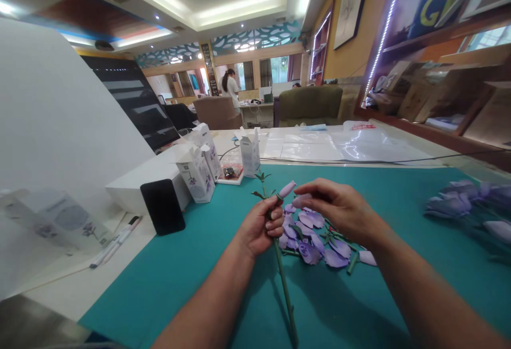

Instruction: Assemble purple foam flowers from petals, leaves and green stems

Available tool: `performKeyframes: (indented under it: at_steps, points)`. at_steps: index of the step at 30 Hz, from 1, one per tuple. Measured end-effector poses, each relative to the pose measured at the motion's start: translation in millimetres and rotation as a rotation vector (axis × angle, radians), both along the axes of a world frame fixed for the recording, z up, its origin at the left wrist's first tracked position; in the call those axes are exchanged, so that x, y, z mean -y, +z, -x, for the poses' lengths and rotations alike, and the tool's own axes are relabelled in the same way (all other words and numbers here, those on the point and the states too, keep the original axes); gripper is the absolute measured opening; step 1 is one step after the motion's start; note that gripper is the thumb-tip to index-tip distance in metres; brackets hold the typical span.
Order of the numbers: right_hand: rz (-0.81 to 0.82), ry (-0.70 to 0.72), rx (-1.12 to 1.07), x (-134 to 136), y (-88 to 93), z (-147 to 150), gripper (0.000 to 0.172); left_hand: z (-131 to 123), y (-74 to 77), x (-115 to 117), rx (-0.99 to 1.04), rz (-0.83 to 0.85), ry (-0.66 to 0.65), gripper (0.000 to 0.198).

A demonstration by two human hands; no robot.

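My left hand (261, 226) is closed around a green artificial stem (284, 290), which slants down toward the near edge of the picture. A small pale purple bud (287, 188) tops the stem, and green leaves (259, 194) stick out beside my fingers. Just right of the bud, my right hand (339, 205) pinches a pale purple petal (301, 200) between thumb and fingers. Loose purple petals (309, 252) and short green stem pieces (352, 263) lie in a pile on the teal mat (159, 290) behind and below my right hand.
Purple flowers (451, 200) lie at the mat's right. A black phone-like slab (163, 207) leans against a white box at left. Small cartons (196, 173) and pens (115, 242) are nearby. Plastic sheets (303, 144) lie beyond the mat. A person (230, 87) stands far back.
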State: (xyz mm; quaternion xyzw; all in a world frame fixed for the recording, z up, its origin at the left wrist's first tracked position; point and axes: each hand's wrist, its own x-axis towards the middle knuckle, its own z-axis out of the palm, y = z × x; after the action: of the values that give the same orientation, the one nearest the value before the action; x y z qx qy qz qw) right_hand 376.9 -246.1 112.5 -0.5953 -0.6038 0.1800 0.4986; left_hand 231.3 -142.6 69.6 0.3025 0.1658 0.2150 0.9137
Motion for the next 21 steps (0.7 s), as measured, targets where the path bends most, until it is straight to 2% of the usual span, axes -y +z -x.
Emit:
performKeyframes:
  at_steps: [5, 9, 15, 21]
  points:
    - [-0.054, -0.064, 0.002, -4, -4.6, 4, 0.025, 0, 0.9, 2, -0.016, -0.044, 0.032, 0.024]
    - [-0.122, -0.147, 0.05, -7, -7.1, 5, 0.034, -1, 2.1, 4, -0.038, -0.09, 0.072, 0.026]
    - [-0.095, -0.231, 0.086, -12, -10.4, 8, 0.045, -2, 3.9, 7, -0.092, -0.129, 0.137, 0.023]
    - [-0.059, -0.24, 0.118, -15, -13.7, 8, 0.043, -1, 4.8, 9, -0.099, -0.152, 0.16, 0.025]
